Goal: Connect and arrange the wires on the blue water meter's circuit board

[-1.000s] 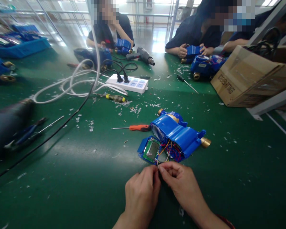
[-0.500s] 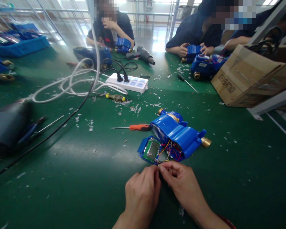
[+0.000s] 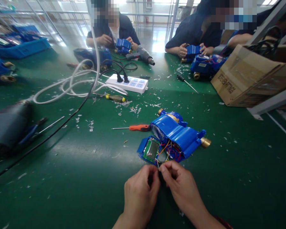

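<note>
A blue meter (image 3: 178,132) lies in the middle of the green table (image 3: 85,190), just beyond the hands. Its housing is glossy and moulded in rounded humps, with a brass pipe end (image 3: 206,142) poking out at the right and another brass fitting (image 3: 160,111) at the far side. The near side stands open, spilling a tangle of red, blue, orange and yellow wires (image 3: 175,152). Beside it, in a blue holder (image 3: 142,145), sits a green circuit board (image 3: 152,149) with a grey display (blank, as far as the view allows).

A thin pale wire (image 3: 157,163) runs from the board's near edge to the fingertips. The left hand (image 3: 141,192) and right hand (image 3: 182,184) are nearly closed, thumb to finger, each pinching thin wire; the exact ends are too small to make out.

An orange screwdriver (image 3: 140,127) lies by the meter, pointing left. Farther off are a white power strip (image 3: 135,84) and a cardboard box (image 3: 250,76).
</note>
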